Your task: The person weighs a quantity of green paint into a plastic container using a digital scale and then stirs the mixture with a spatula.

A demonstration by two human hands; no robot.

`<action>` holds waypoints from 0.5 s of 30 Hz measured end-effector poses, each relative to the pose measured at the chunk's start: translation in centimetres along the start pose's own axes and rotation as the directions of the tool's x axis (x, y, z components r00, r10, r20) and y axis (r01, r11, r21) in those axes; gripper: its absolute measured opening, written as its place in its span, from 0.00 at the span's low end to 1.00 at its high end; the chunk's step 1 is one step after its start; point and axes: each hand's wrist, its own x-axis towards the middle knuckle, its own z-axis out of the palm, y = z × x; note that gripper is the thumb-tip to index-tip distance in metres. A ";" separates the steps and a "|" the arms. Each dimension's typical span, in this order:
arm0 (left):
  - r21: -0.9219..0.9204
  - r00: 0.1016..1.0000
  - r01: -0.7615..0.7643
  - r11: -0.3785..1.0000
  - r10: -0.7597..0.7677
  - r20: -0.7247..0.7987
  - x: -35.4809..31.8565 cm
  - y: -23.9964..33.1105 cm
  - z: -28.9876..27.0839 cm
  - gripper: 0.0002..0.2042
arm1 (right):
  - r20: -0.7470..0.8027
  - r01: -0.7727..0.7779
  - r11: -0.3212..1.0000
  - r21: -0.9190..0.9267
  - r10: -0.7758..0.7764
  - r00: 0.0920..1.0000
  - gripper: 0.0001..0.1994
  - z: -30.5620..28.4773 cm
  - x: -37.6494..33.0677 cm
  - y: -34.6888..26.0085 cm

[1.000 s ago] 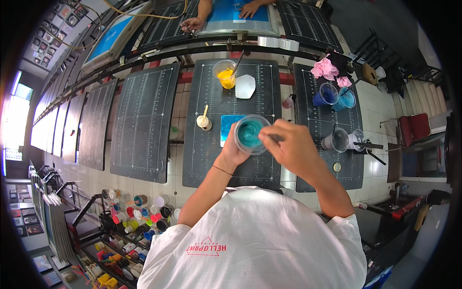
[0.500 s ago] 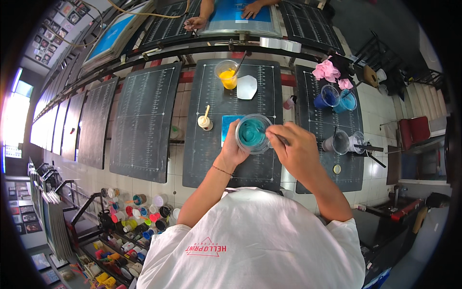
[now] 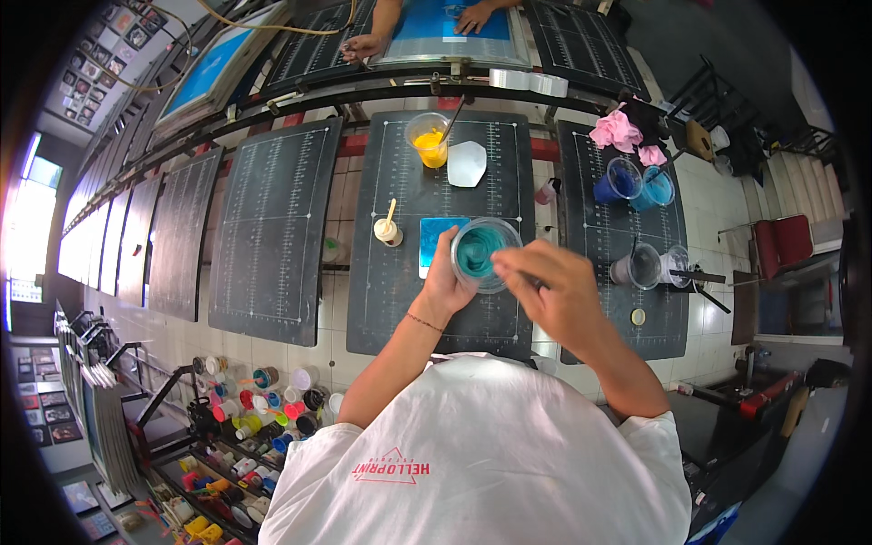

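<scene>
My left hand [image 3: 445, 280] is wrapped round a clear plastic cup [image 3: 487, 287] with teal ink [image 3: 478, 247] inside, above the middle black board. Over the cup's right side, my right hand [image 3: 556, 283] is closed in a pinch on a stirring stick, smeared by motion and mostly hidden by the fingers; its lower end is in the ink. Beside my left hand lies a flat blue rectangle [image 3: 436, 238] with a pale edge. Left of it stands a small cream-coloured jar [image 3: 387, 234] with a wooden stick in it.
Farther off on the middle board [image 3: 381, 309] are a cup of yellow ink [image 3: 431, 150] and a white sheet [image 3: 467, 164]. The right board holds blue ink cups [image 3: 618, 184] and pink crumpled cloth [image 3: 615, 133]. Another person's hands [image 3: 365, 47] work at a blue screen frame [image 3: 422, 25].
My right hand has shifted slightly and tilted, stirring in the cup. The cup has moved a little to the right with my left hand. The other person's left-side hand has moved slightly.
</scene>
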 end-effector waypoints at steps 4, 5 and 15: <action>0.099 0.997 -0.013 0.995 0.020 -0.072 -0.5 1.0 2.7 0.22 | 0.034 -0.119 0.987 -0.107 0.124 0.992 0.05 -0.2 -0.7 0.4; 0.074 0.999 -0.001 0.997 0.004 -0.043 -0.3 1.1 1.7 0.22 | 0.081 -0.093 0.995 -0.047 0.096 0.992 0.05 -0.2 -0.6 0.0; -0.012 0.993 0.106 0.994 -0.105 0.044 -0.6 0.3 0.5 0.22 | 0.137 -0.028 0.996 0.081 0.017 0.990 0.04 -0.2 0.0 0.1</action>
